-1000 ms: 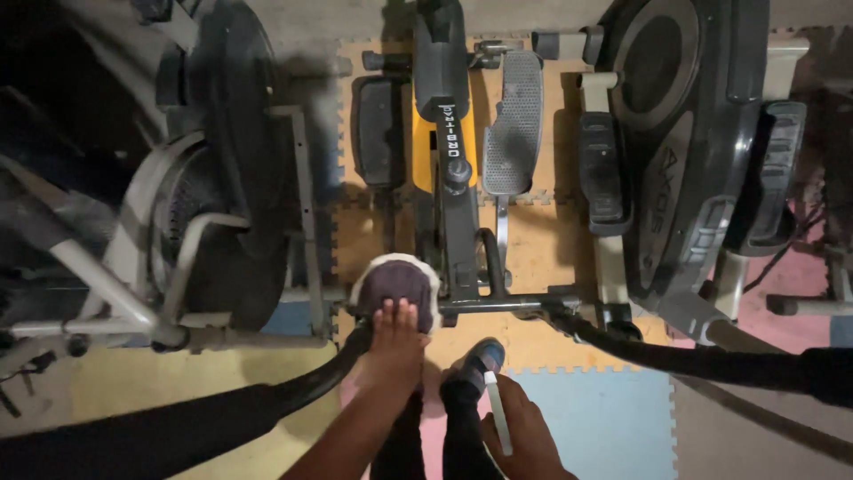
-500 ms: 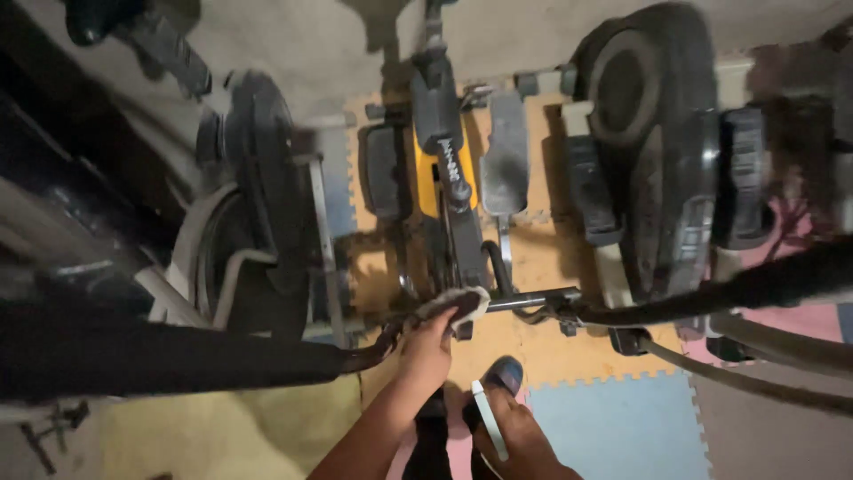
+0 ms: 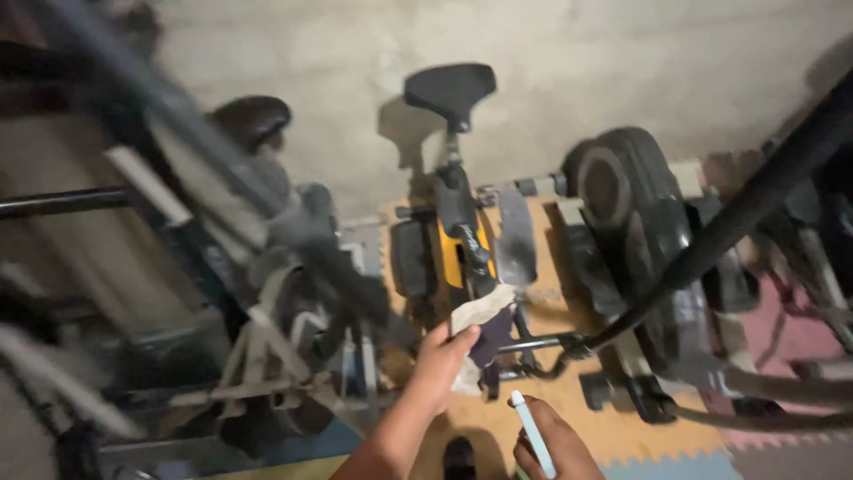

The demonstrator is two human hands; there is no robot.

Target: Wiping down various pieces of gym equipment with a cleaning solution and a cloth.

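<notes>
My left hand (image 3: 438, 363) grips a crumpled white and dark cloth (image 3: 480, 333), held against the frame of a yellow and black exercise bike (image 3: 458, 240). The bike's black saddle (image 3: 449, 89) shows higher in the view. My right hand (image 3: 546, 444), at the bottom edge, holds a thin pale blue and white stick-shaped object (image 3: 533, 431) pointing up. The two hands are close together but apart.
A black elliptical machine (image 3: 622, 204) stands to the right, and a dark handlebar arm (image 3: 746, 213) slants across that side. Another blurred grey exercise machine (image 3: 267, 293) fills the left. Orange, pink and blue foam mats (image 3: 622, 436) cover the floor. A pale wall (image 3: 533, 53) is behind.
The view has tilted up, bringing the saddle and wall into sight. My left hand has lifted the cloth off the round handlebar end and holds it bunched against the bike's frame.
</notes>
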